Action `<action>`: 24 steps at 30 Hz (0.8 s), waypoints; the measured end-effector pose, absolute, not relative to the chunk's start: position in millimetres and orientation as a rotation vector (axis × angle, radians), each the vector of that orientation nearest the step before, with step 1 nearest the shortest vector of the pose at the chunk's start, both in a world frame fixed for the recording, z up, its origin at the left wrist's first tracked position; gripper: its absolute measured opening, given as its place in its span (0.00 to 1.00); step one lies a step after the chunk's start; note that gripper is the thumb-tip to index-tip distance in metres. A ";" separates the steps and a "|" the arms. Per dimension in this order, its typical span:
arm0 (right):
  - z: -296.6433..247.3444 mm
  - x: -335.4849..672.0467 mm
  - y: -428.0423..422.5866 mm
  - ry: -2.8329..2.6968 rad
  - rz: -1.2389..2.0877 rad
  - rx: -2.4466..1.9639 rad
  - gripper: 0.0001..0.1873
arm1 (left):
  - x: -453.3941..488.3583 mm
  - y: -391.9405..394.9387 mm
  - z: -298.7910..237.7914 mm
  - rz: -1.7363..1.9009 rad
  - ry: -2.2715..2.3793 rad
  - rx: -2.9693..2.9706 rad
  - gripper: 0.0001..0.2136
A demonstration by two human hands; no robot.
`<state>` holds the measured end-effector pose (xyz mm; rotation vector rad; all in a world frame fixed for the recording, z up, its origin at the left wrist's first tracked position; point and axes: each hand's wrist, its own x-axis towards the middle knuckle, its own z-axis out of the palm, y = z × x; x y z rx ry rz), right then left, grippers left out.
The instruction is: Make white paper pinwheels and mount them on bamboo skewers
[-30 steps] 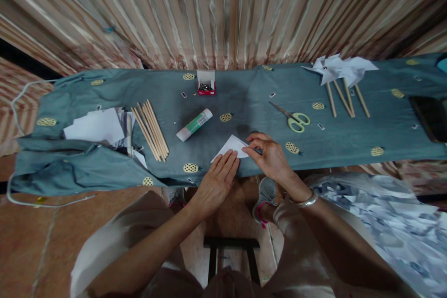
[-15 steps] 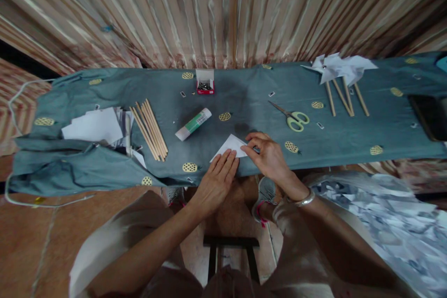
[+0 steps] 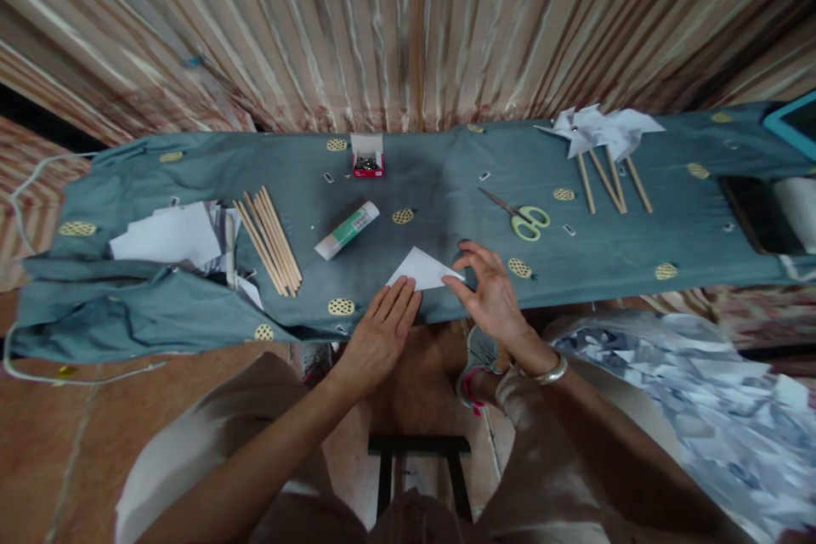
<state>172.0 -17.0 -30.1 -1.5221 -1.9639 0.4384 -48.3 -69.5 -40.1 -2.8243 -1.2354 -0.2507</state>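
A white paper folded into a triangle [image 3: 423,269] lies on the blue-grey cloth [image 3: 446,187] near its front edge. My left hand [image 3: 381,329] lies flat with fingers stretched out, its fingertips at the paper's near left corner. My right hand [image 3: 490,292] is beside the paper's right corner, fingers spread and curved, holding nothing that I can see.
On the cloth lie a glue stick [image 3: 347,230], a bundle of wooden sticks [image 3: 269,238], white paper sheets [image 3: 167,235], a red box of pins [image 3: 367,160], green-handled scissors [image 3: 524,219] and paper pinwheels on sticks [image 3: 601,144]. A dark tray [image 3: 757,212] sits at right. A striped curtain hangs behind.
My left hand slid back toward me off most of the paper. My right hand let go of the paper's right corner and opened. The view shifted slightly.
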 end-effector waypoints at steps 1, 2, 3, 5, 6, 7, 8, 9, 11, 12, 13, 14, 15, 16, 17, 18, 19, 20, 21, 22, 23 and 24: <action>-30.9 175.7 -17.1 -1.952 0.445 -1.517 0.10 | -52.9 -71.0 -40.0 -0.249 -1.242 -2.819 0.25; -31.4 179.1 -17.4 -1.948 0.452 -1.506 0.09 | -58.0 -72.9 -40.0 -0.247 -1.250 -2.815 0.25; -31.8 182.1 -17.7 -1.947 0.459 -1.493 0.08 | -63.2 -75.1 -40.0 -0.248 -1.257 -2.814 0.25; -31.9 186.4 -18.4 -1.952 0.470 -1.473 0.07 | -73.3 -80.3 -40.0 -0.260 -1.281 -2.811 0.25; -31.7 187.8 -18.7 -1.955 0.475 -1.468 0.06 | -77.7 -83.0 -39.8 -0.268 -1.296 -2.810 0.25; -31.3 189.0 -18.7 -1.955 0.480 -1.467 0.06 | -81.5 -85.7 -39.6 -0.278 -1.312 -2.806 0.25; -30.6 189.8 -18.5 -1.954 0.486 -1.466 0.06 | -84.4 -87.9 -39.3 -0.286 -1.329 -2.804 0.25; -29.8 190.3 -17.9 -1.951 0.495 -1.465 0.07 | -86.6 -89.7 -38.8 -0.300 -1.343 -2.803 0.25; -27.6 190.3 -15.5 -1.931 0.518 -1.457 0.07 | -88.4 -91.2 -37.3 -0.340 -1.379 -2.807 0.26; -26.1 189.6 -13.8 -1.917 0.533 -1.452 0.08 | -88.4 -90.8 -36.1 -0.369 -1.400 -2.815 0.26; -24.6 188.3 -11.7 -1.909 0.546 -1.446 0.09 | -87.9 -89.6 -34.6 -0.403 -1.427 -2.825 0.26; -22.9 186.5 -9.4 -1.910 0.553 -1.444 0.10 | -87.1 -87.7 -32.9 -0.445 -1.457 -2.835 0.25; -21.3 184.2 -6.8 -1.924 0.554 -1.444 0.11 | -86.2 -85.1 -30.9 -0.494 -1.488 -2.846 0.25; -19.9 181.6 -4.2 -1.949 0.549 -1.445 0.12 | -85.1 -82.0 -28.9 -0.550 -1.521 -2.852 0.25; -18.8 178.8 -1.5 -1.981 0.539 -1.443 0.13 | -84.0 -78.5 -27.0 -0.611 -1.556 -2.849 0.25; -18.1 175.9 1.2 -2.013 0.527 -1.438 0.13 | -82.7 -74.6 -25.3 -0.672 -1.590 -2.842 0.25; -17.7 173.2 3.7 -2.041 0.514 -1.432 0.13 | -81.3 -70.3 -24.0 -0.728 -1.629 -2.829 0.25; -17.8 170.7 6.1 -2.060 0.507 -1.427 0.13 | -79.5 -65.8 -23.1 -0.783 -1.661 -2.816 0.25; -18.2 168.5 8.1 -2.073 0.508 -1.420 0.12 | -77.5 -61.1 -22.5 -0.831 -1.686 -2.809 0.25; -18.7 166.4 9.9 -2.081 0.515 -1.414 0.12 | -75.1 -56.3 -22.2 -0.873 -1.708 -2.806 0.25; -19.4 164.6 11.2 -2.084 0.529 -1.408 0.12 | -72.3 -51.6 -22.2 -0.912 -1.720 -2.809 0.25; -19.9 163.1 12.1 -2.085 0.549 -1.402 0.11 | -69.2 -47.1 -22.2 -0.941 -1.736 -2.817 0.25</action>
